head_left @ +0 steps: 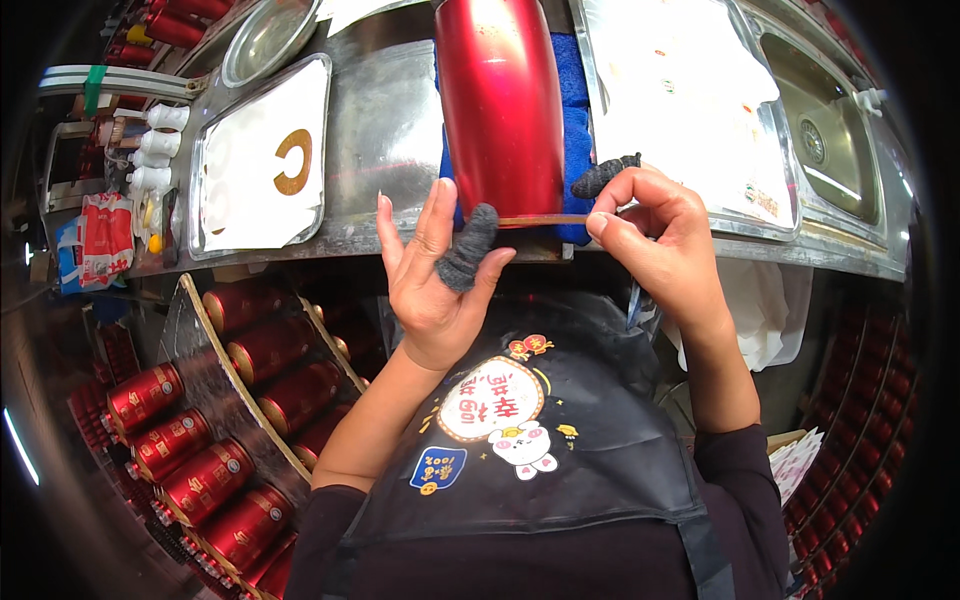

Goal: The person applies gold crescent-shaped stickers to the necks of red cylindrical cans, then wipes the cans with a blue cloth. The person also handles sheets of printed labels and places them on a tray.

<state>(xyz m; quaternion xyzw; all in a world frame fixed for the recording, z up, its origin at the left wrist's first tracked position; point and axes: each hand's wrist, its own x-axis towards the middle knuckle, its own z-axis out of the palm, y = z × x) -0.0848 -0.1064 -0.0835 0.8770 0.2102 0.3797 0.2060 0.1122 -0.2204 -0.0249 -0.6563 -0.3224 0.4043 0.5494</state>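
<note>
A glossy red metal bottle (500, 110) lies on a folded blue cloth (577, 140), its near end toward me. Across that end runs a thin gold-brown strip (550, 220). My right hand (660, 235) pinches the strip's right end between thumb and finger; a dark grey finger cot covers one of its fingertips. Below this palm hangs a slim bluish tool (634, 303), mostly hidden. My left hand (435, 270) has its fingers apart, with a grey finger cot on the index finger. That finger rests at the bottle's left edge, by the strip's other end.
On the left, a metal tray (322, 180) holds white sheets and a gold curved label (294, 162). Another tray (790, 190) with white label sheets lies right, beside a sink (850, 120). Red cans (235, 510) fill racks at lower left. White spools (152, 160) stand far left.
</note>
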